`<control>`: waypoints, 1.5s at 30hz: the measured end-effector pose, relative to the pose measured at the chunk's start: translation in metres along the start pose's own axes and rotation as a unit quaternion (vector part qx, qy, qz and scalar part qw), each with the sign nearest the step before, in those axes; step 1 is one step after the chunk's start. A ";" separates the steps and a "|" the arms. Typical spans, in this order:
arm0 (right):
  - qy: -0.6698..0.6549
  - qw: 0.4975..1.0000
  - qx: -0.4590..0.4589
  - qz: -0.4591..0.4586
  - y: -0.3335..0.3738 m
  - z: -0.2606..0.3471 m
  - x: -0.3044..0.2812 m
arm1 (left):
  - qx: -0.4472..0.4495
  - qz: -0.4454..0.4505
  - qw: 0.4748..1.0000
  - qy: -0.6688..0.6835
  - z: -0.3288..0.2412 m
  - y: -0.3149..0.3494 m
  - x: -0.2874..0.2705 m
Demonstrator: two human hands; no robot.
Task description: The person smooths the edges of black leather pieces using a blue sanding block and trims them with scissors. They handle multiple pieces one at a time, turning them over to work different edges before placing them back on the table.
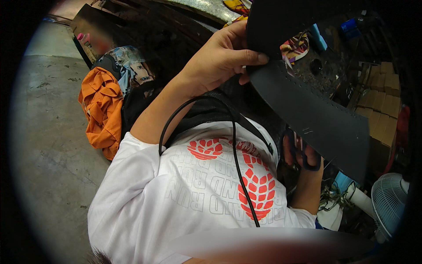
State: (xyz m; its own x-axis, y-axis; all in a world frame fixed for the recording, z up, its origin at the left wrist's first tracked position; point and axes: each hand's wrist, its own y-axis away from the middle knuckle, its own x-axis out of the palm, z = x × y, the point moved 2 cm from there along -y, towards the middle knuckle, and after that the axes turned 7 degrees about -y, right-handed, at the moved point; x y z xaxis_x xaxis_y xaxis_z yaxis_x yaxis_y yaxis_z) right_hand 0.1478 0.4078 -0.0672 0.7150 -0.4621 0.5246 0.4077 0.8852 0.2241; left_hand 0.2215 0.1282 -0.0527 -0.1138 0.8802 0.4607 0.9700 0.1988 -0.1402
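Black leather, or something much like it, fills the upper right: a long stiff strip [307,114] with a line of stitch holes along its edge, pinched near its upper end by the left hand [220,57], whose grip is closed with the thumb pressed flat on top and the fingers curled behind. The strip runs down and away from that grip to the right hand [303,163], which is mostly hidden beneath it; its fingers sit through the dark handles of what look like scissors [303,152], closed on them, though the blades cannot be seen. The likely trouble is a cut made blind, since the strip covers the blades and could let them wander off line or nick a finger. A black cable [237,154] crossing the white shirt [184,193] just inside both grips could snag a wrist. Room is tight: cardboard boxes [380,101] and a fan [389,202] crowd beyond the right grip, while bare concrete floor [48,145] past the orange cloth [101,110] lies open outside the left.
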 end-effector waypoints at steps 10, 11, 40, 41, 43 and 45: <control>0.179 0.975 -0.092 -0.089 0.018 -0.004 -0.018 | -0.016 -0.029 0.999 -0.026 0.006 -0.001 0.000; 0.183 0.974 -0.087 -0.105 0.021 -0.005 -0.021 | -0.015 -0.032 0.999 -0.026 0.006 -0.001 0.000; 0.160 0.973 -0.017 -0.165 0.018 0.010 -0.004 | 0.006 -0.042 0.999 0.022 0.002 -0.006 0.005; 0.146 0.975 0.013 -0.167 0.017 0.012 0.002 | 0.002 -0.045 0.999 0.020 0.000 -0.005 0.004; 0.165 0.972 0.042 -0.162 0.011 0.015 0.012 | 0.010 -0.035 0.999 0.035 -0.002 -0.005 0.004; 0.228 0.961 0.040 -0.151 0.005 0.017 0.021 | 0.015 -0.035 0.999 0.033 -0.002 -0.005 0.004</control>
State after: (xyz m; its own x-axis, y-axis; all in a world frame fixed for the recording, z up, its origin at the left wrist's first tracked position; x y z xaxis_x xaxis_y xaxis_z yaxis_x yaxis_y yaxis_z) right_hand 0.1556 0.4037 -0.0408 0.7525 -0.6584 0.0155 0.6042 0.6994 0.3818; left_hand 0.2171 0.1296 -0.0487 -0.1659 0.8339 0.5264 0.9529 0.2730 -0.1321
